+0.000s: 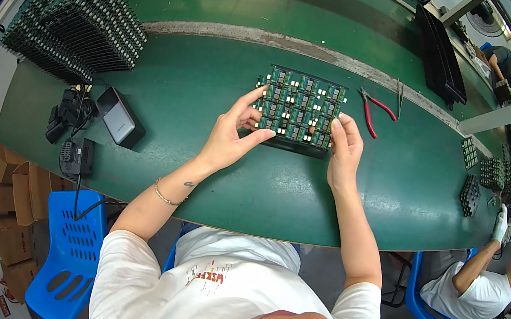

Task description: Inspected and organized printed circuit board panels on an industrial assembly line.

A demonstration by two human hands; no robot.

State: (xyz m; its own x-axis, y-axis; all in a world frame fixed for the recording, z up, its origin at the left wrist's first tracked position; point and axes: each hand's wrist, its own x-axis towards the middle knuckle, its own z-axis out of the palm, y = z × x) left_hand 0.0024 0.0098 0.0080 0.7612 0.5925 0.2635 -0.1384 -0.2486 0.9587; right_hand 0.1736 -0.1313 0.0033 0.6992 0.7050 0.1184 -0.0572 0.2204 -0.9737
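A panel of green circuit boards (303,108), set in rows with small white connectors, is held up over the green table in front of me. My left hand (239,126) grips its left side, thumb at the lower left corner and fingers along the edge. On the opposite side, my right hand (344,146) pinches the right edge between thumb and fingers. Under the panel shows a dark strip, partly hidden by it. To the right of the panel lie red-handled cutting pliers (373,114) with open jaws, beside metal tweezers (400,97).
Tall stacks of circuit board panels (93,17) stand at the far left. Nearer are a grey-black box-shaped device (120,118) and a black adapter with cables (77,157). A black tray (440,55) lies beyond the ledge. At right sits a person (474,287) wearing a white glove.
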